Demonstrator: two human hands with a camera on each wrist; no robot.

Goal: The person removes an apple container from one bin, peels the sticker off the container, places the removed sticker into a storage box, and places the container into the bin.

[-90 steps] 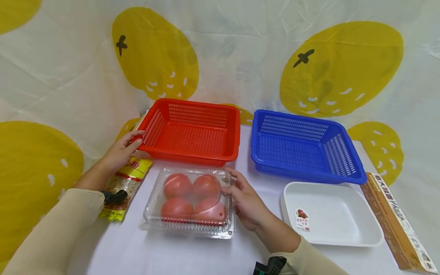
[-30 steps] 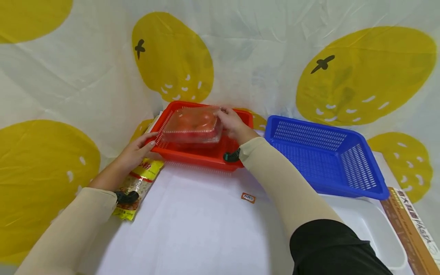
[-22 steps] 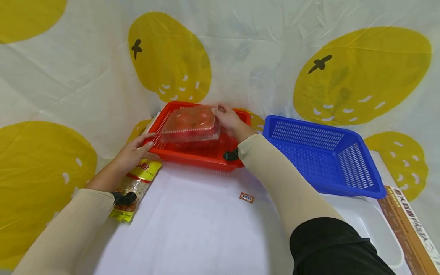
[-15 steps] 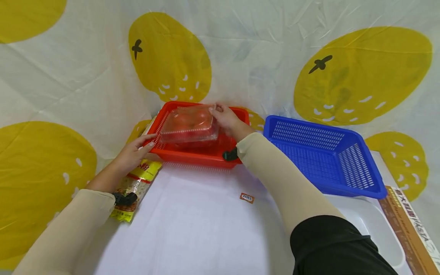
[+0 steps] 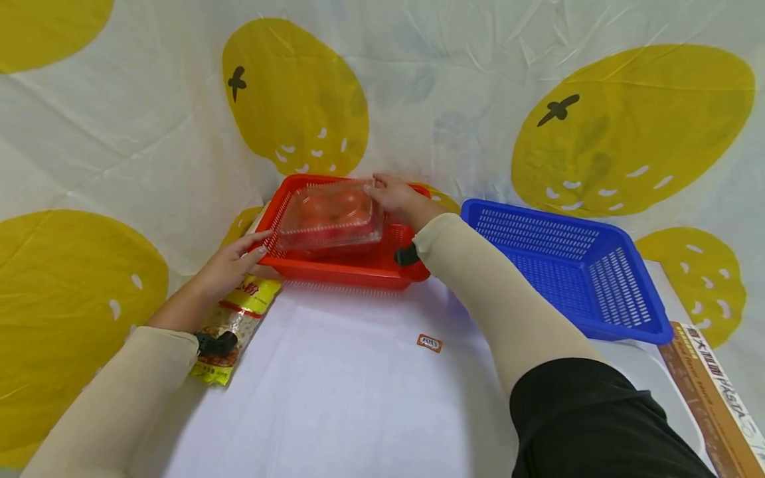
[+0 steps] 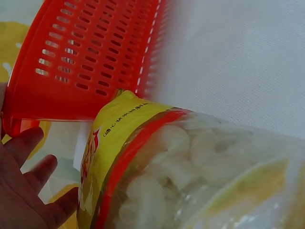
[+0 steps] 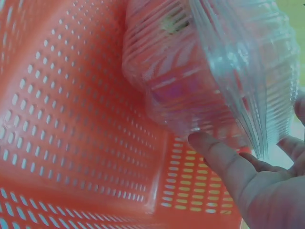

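A clear plastic clamshell box of red tomatoes [image 5: 331, 216] is inside the red basket [image 5: 346, 272], tilted, towards its left. My right hand [image 5: 399, 199] grips the box's right end, thumb on top. In the right wrist view, fingers [image 7: 221, 160] reach under the clear box [image 7: 209, 71], above the basket's slotted floor. At the basket's left front corner my left hand [image 5: 230, 265] holds the rim. The left wrist view shows its fingers [image 6: 40, 171] spread under the rim, beside a yellow bag of pasta shapes [image 6: 157, 176].
Right of the red basket stands a blue basket [image 5: 556, 272]. A white tray [image 5: 663, 372] is mostly hidden by my right sleeve. A brown pasta box [image 5: 711, 392] lies along the right edge. A small orange packet [image 5: 429, 343] rests on the white cloth. Behind hangs a printed curtain [image 5: 430, 99].
My right hand has carried the tomato box from the table front into the red basket, uncovering the small packet. Over the last half second it shifts slightly. The left hand stays at the rim.
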